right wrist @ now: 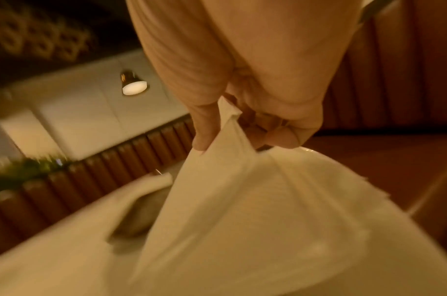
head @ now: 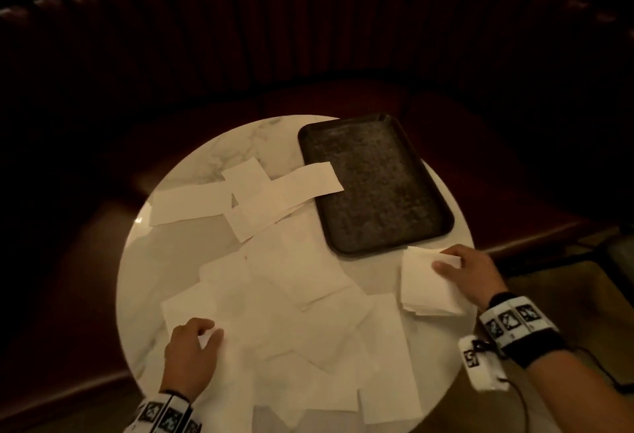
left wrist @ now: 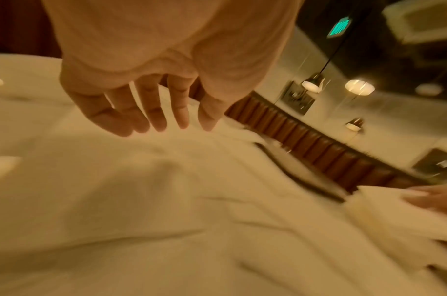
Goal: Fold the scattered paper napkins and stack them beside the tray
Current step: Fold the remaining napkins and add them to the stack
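Round white marble table (head: pixel 192 158), dim booth. Your right hand (head: pixel 470 269) pinched folded white paper napkin (head: pixel 423 281) onto stack beside dark rectangular tray (head: pixel 374 189); left hand (head: pixel 190 353) slack-fingered over loose napkins (head: pixel 308 312). Next, probably: release, pick another sheet.

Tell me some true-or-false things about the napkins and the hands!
1. The right hand pinches a napkin at the folded stack. True.
2. The tray is full of folded napkins. False: only one long napkin strip overlaps its edge.
3. The left hand squeezes a crumpled ball. False: its fingers hang loose over the loose napkins.
4. The stack sits beside the tray on the round table. True.
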A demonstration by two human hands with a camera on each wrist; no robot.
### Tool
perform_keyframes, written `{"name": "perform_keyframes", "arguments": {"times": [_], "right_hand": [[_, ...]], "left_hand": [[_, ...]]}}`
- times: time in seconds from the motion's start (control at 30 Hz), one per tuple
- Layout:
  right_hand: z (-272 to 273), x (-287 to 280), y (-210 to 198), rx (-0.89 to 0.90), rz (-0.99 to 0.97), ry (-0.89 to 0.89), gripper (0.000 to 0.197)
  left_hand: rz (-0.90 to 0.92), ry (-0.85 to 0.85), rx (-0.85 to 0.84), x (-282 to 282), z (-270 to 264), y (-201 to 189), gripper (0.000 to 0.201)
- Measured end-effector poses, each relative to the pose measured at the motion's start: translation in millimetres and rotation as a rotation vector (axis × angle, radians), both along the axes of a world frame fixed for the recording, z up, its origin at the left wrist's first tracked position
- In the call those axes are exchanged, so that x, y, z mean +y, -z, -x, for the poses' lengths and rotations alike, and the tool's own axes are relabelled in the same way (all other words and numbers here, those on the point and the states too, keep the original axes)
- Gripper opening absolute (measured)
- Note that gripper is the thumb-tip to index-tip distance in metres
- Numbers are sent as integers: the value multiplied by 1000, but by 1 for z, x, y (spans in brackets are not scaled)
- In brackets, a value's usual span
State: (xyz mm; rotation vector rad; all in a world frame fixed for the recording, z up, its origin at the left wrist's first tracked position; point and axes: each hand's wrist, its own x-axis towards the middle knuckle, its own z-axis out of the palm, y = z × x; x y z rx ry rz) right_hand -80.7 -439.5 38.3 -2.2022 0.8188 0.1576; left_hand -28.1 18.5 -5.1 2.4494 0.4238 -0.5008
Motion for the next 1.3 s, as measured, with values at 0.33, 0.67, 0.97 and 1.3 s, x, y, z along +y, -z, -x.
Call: {"name": "perform_keyframes", "arguments": {"times": [0.33, 0.67, 0.97, 1.3], "right_hand": [[1, -27, 76, 205, 323, 93, 67], [41, 4, 61, -55, 285, 68, 37], [28, 145, -30, -199, 95, -290, 36], [-16, 257, -89, -149, -478, -739, 73]], "left_hand": [[-249, 19, 118, 34, -62, 19, 78], [-363, 142, 134, 33, -75, 22, 80], [-118, 101, 51, 51, -70, -13, 32], [510, 659, -169, 5, -33, -193, 13]]}}
